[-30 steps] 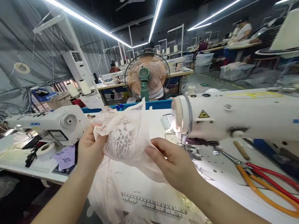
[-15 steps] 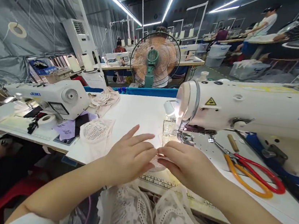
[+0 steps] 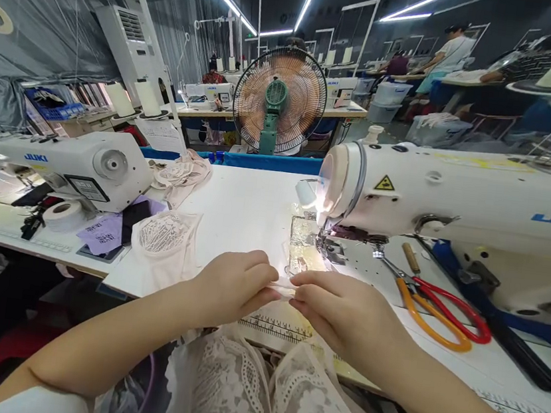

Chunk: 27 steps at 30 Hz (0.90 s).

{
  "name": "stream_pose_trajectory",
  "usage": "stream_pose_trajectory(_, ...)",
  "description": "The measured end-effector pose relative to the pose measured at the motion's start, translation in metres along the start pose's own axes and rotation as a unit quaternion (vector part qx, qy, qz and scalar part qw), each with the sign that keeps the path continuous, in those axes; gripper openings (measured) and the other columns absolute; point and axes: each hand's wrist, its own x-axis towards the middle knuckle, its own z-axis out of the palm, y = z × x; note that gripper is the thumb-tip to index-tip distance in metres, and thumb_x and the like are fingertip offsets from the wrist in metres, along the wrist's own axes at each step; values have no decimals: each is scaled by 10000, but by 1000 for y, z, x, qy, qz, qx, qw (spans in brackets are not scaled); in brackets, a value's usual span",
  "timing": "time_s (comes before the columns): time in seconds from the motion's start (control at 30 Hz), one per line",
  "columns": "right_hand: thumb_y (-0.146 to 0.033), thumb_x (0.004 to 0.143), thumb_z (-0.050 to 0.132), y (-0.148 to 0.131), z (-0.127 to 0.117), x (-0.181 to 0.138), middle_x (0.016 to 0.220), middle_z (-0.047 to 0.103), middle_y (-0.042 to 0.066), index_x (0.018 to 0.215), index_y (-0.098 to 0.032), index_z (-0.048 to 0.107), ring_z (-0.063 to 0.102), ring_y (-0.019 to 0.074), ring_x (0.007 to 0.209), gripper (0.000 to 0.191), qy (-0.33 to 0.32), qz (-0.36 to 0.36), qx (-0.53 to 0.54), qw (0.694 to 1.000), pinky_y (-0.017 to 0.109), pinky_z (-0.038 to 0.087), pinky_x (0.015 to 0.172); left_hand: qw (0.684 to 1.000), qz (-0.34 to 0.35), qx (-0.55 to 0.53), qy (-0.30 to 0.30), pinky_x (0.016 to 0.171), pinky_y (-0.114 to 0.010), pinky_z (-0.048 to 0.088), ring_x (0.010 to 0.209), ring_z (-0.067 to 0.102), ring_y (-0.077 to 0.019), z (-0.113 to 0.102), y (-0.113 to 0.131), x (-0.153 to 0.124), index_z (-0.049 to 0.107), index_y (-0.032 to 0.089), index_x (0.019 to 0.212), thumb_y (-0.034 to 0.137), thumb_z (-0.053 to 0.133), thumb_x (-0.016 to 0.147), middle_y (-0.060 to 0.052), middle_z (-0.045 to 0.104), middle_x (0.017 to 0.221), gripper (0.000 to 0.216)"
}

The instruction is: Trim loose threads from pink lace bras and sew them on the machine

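Note:
A narrow strip of pale fabric (image 3: 284, 289) is stretched between my two hands, just in front of the needle area of the sewing machine (image 3: 408, 189). My left hand (image 3: 238, 287) pinches its left end. At the other end my right hand (image 3: 344, 305) grips it between thumb and fingers. Most of the strip is covered by my fingers. Below the table edge lies a cream lace bra (image 3: 253, 391), its two cups facing up. I cannot tell whether the strip belongs to it. A printed ruler (image 3: 275, 327) runs along the table edge under my hands.
Scissors with orange and red handles (image 3: 436, 310) lie right of the needle. Lace pieces (image 3: 164, 233) rest on the tabletop at left, near a second sewing machine (image 3: 104, 169) and purple fabric (image 3: 102, 231). Behind the table stands a fan (image 3: 276, 96). People work farther back.
My left fingers, spread out before, have closed onto the pale fabric. The strip is now pulled straight between both hands. The view has shifted a little.

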Motion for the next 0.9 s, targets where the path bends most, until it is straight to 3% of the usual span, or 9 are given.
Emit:
stream_pose_trajectory(0.13,-169,872,428,-3,2,-4,825,699,72,700,-183,585,622,174,678,233,-12,36,-24,999,249,419,528,1000,-4,10,-4,492,-237,379,586,501,-138,3,-1,0,554,144,823,334,349,931,-29,525,689,300)
stream_pose_trajectory(0.63,-149,858,437,-4,4,-4,680,617,43,695,-177,529,550,161,640,190,10,68,80,994,268,415,551,999,33,33,-18,478,-219,369,587,530,-110,-11,3,7,610,162,821,272,397,919,-12,583,731,259)
stream_pose_trajectory(0.77,-197,834,528,-4,3,-1,690,610,27,844,-169,577,545,168,624,58,0,84,69,994,268,389,528,999,29,19,-25,516,-219,396,628,556,-112,-13,5,12,610,157,821,266,370,929,-17,601,741,285)
stream_pose_trajectory(0.9,-175,852,496,-3,-2,5,725,621,37,888,-179,626,564,163,667,134,-25,57,87,994,255,398,555,995,25,74,-68,532,-247,401,640,549,-138,-17,5,13,613,158,826,291,356,931,-31,602,745,307)
